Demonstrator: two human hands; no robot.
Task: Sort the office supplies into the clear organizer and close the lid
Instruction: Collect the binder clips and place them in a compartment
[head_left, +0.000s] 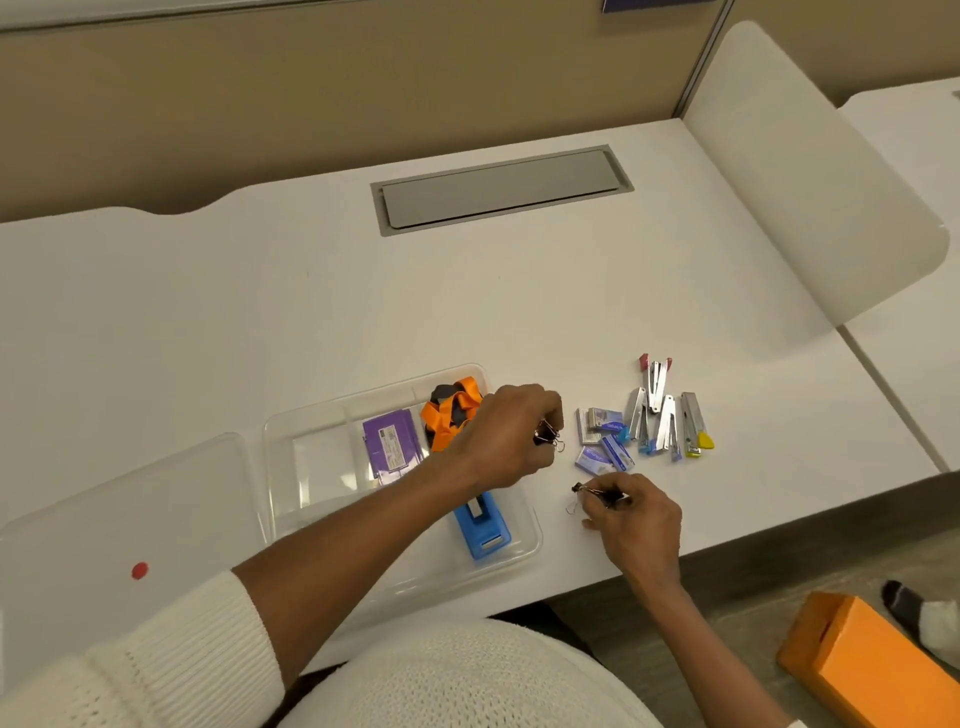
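— Near the desk's front edge, what is each hand doing?

— Both are pinched on binder clips (549, 435). The left hand (501, 434), reaching across the clear organizer (291, 431), grips a black one with wire loops; the right hand (636, 519) holds another clip (597, 494) just above the desk (260, 291).

— And the organizer?

— Open at the front edge, its lid (104, 519) lying flat to the left. Inside: a glossy blue stapler (480, 525), orange ribbon (451, 410), a purple packet (392, 447).

— How to do it well?

— I'd hold the springy clips by their stiff black bodies and drop them together into one empty compartment. Staple boxes (602, 436) and shiny metal staple removers (665, 415) still wait toward the desk's right edge.
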